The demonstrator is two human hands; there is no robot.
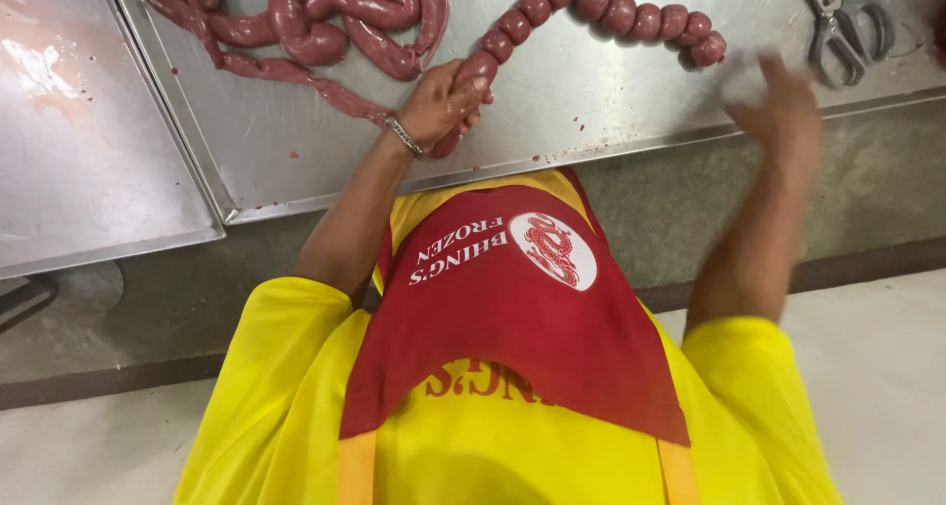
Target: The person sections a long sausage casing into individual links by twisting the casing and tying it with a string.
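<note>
Left hand is down on the metal tray, fingers wrapped around the sausage rope right where the tied-off links meet the unportioned length. A silver bracelet sits at that wrist. From that grip, the chain of short round links curves away to the far right and ends in a small cluster near the tray's middle. To the left, the long smooth uncut casing lies coiled in loops across the far left of the tray, one thin strand trailing back to the gripping hand.

Right hand is up over the near right part of the tray, heavily blurred; something pale shows at its fingers, but whether it grips anything I cannot tell. Just beyond it, at the far right, a pair of scissors lies flat on the tray, apart from the hand. A second steel surface sits at the left, wet and shiny. Nearest the camera, the person's yellow shirt and red apron fill the view.
</note>
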